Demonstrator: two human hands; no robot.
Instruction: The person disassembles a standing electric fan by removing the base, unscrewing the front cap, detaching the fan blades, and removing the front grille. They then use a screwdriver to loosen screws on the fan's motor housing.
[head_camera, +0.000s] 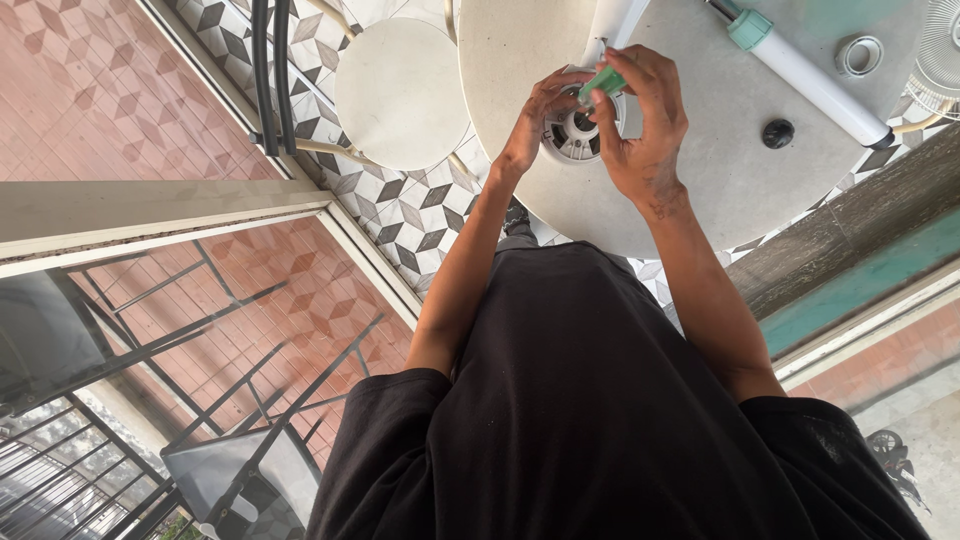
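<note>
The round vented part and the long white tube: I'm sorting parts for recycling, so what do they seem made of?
Round vented part: probably moulded plastic, matt white-grey, with thin ribs and slots. Long white tube: likely plastic pipe, smooth and slightly glossy, with a green collar.

We look steeply down from head height, close over our hands (600, 115) at the tabletop (720, 190) in the upper frame.

Both bare arms reach forward and bend inward at the elbows, so the two hands meet close together. The left hand (530, 120) curls with its fingers (556, 88) bent downward. The right hand (645, 110) arches higher, fingertips pinched together, wrist bent.
</note>
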